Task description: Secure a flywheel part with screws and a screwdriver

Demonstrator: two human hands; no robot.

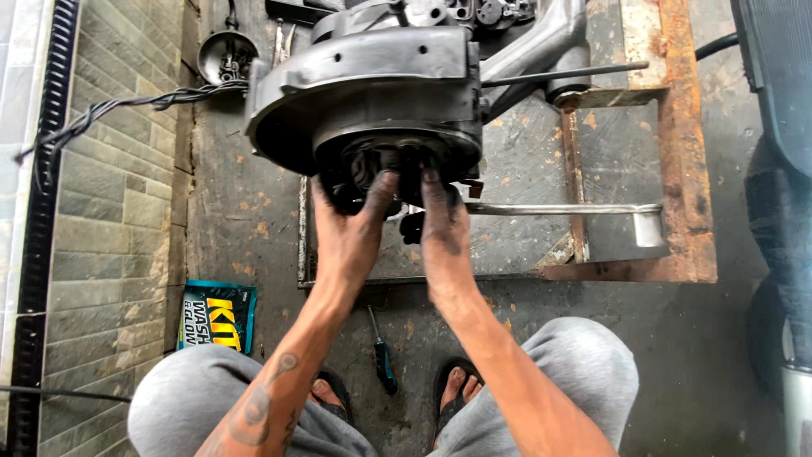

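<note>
– Where are the hands?
– Left hand [353, 224] and right hand [441, 227], greasy, fingers pressed into the engine casing's [372, 93] round opening, holding a dark part there.
– Any packaging?
– A teal-and-yellow sachet [216, 316] lies flat at the floor's left edge, by the tiled wall; a screwdriver [382, 354] is between the feet.

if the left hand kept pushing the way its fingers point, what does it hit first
The left hand points up into the round opening of the engine case. It would likely meet the dark part inside that opening first; its fingertips seem to touch it already, though depth is unclear.
</note>
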